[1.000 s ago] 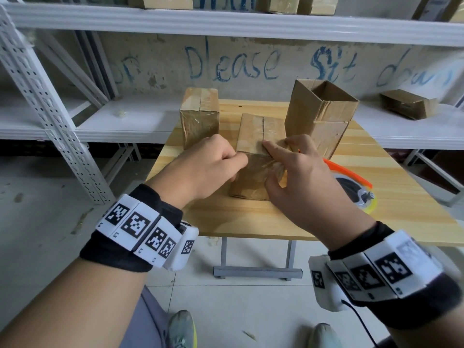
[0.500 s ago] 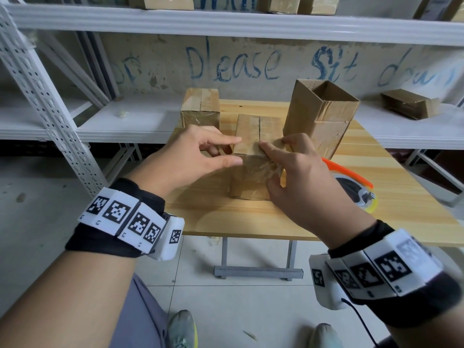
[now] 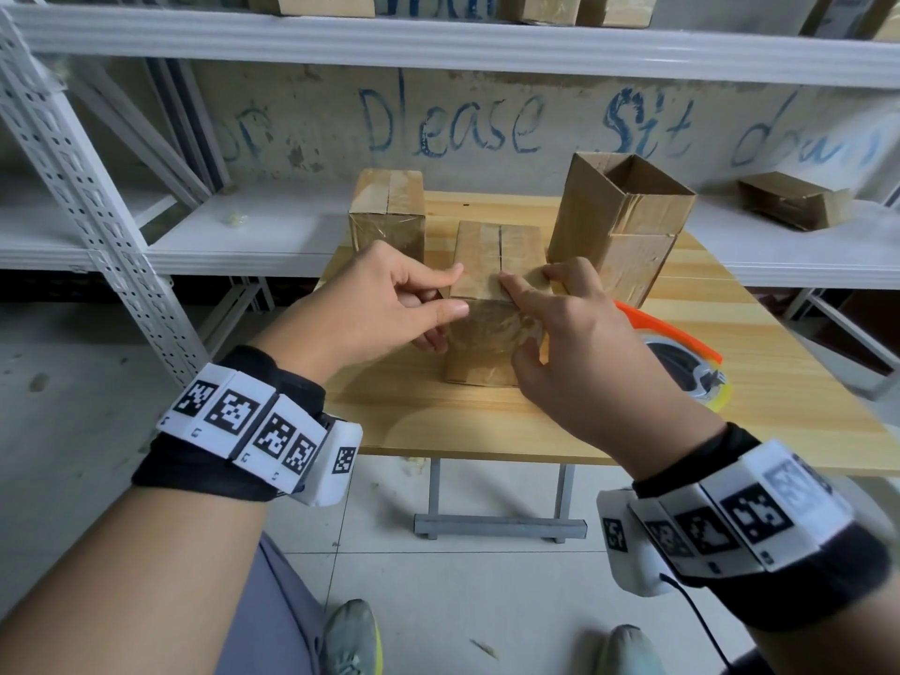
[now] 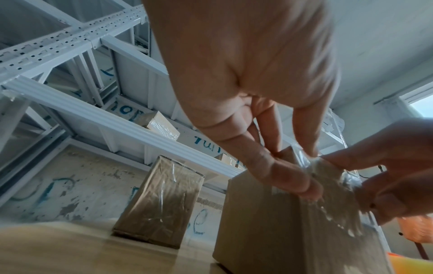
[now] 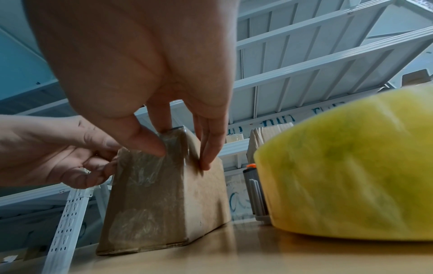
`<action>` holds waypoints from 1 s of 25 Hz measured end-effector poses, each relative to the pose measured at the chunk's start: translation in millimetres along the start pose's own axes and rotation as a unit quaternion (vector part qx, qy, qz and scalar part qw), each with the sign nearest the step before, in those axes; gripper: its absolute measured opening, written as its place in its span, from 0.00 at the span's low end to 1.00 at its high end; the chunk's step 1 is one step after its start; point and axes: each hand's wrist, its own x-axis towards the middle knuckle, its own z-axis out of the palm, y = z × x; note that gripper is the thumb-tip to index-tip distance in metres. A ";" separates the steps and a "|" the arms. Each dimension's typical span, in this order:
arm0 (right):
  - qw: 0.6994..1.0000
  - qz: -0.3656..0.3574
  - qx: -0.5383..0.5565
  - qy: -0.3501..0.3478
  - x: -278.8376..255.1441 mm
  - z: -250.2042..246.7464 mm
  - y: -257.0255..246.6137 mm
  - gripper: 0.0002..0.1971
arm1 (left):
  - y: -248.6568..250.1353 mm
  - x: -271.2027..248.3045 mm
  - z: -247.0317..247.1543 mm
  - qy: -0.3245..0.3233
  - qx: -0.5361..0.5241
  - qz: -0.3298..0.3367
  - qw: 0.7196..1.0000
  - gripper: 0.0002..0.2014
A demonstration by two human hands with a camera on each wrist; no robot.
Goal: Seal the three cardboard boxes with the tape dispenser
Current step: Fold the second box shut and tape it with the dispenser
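Note:
Three cardboard boxes stand on the wooden table (image 3: 487, 421). The left box (image 3: 387, 211) is closed under clear tape, and the tall right box (image 3: 623, 221) is open at the top. Between them stands the middle box (image 3: 496, 260) with its flaps down. My left hand (image 3: 455, 290) pinches its top left front edge, index on top, thumb on the taped front. My right hand (image 3: 516, 316) holds the top right front corner, index by the seam, thumb on the front tape (image 5: 145, 166). The orange and yellow tape dispenser (image 3: 682, 367) lies untouched to the right.
White metal shelving (image 3: 97, 211) runs behind and left of the table, with a loose box (image 3: 794, 199) on its right shelf and more boxes overhead. The table's front edge is close to my wrists. My feet and the tiled floor show below.
My left hand has uncurled from a fist on the box's front and moved up to the top left edge, index and thumb now extended. My right hand has hardly shifted.

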 end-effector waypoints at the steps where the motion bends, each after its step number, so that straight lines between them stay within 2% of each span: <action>1: 1.000 -0.001 0.000 -0.001 0.2 -0.2 -0.5 0.31 | 0.2 0.4 -0.1 0.004 -0.011 -0.002 1.000 0.20; 5: 1.000 -0.001 0.001 -0.005 0.4 -0.6 -1.1 0.32 | 0.7 2.4 0.5 0.033 -0.022 -0.002 0.999 0.21; 9: 1.000 0.000 -0.002 -0.008 0.2 -1.2 0.0 0.32 | 2.2 -1.2 0.4 0.013 -0.031 -0.012 0.999 0.25; 15: 1.000 -0.002 -0.009 -0.011 0.9 0.6 -0.7 0.32 | 2.9 1.7 0.0 0.063 0.091 0.003 0.994 0.20; 19: 1.000 -0.005 -0.009 -0.012 1.1 -0.8 -1.1 0.32 | 3.7 1.8 -0.3 0.040 0.138 -0.003 0.990 0.28; 25: 1.000 -0.006 -0.018 -0.013 2.1 -0.3 -2.0 0.32 | 3.9 3.3 4.8 0.025 0.169 -0.005 0.985 0.26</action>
